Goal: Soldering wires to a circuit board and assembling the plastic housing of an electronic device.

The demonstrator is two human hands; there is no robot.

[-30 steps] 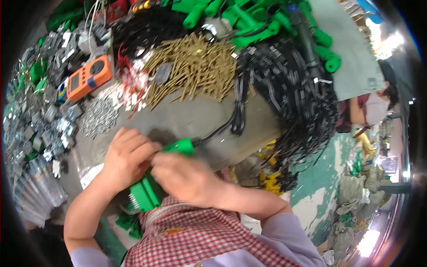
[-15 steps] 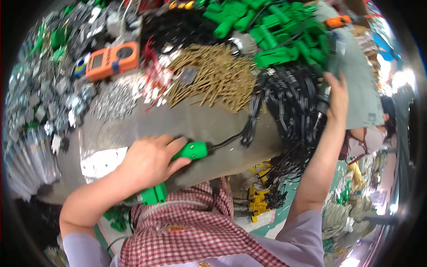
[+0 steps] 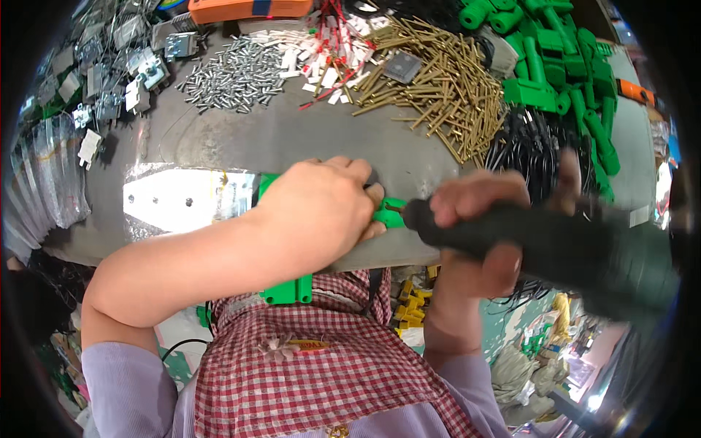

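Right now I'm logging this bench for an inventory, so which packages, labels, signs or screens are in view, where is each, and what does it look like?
Orange device: top edge of the bench, flat orange case with a dark patch; a screen cannot be made out.
Clear plastic bags: left edge of the bench, a fanned stack of shiny transparent sleeves.
White tags: top centre, small white strips mixed with red wires.
No signs show.

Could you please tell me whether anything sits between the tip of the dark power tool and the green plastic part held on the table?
Nothing visible does: the dark power tool in the right hand meets the green plastic part directly, beside the left hand.
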